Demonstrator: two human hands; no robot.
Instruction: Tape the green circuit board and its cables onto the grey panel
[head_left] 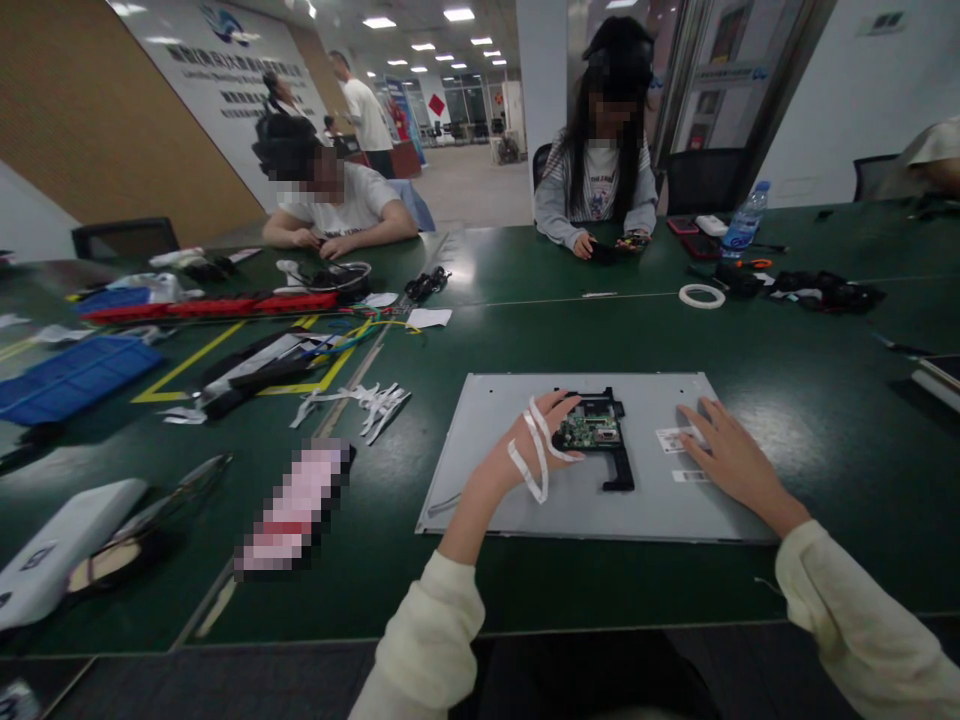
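A flat grey panel (525,510) lies on the table in front of me. On it rests a green circuit board (592,430) in a black plastic frame (621,468). My left hand (534,445) is at the left side of the board, its fingers at the far edge and its thumb at the near edge, gripping it. White strips (534,478) of tape stick to the back of that hand. My right hand (729,455) lies flat with fingers spread on the panel's right part, beside white printed labels (690,476), holding nothing.
Loose white strips (379,405), a pink phone-shaped item (300,510), a white device (64,550) and a blue basket (82,370) lie to the left. Across the table sit two people. A tape roll (702,296), black cables (817,290) and a water bottle (746,218) are at the far right.
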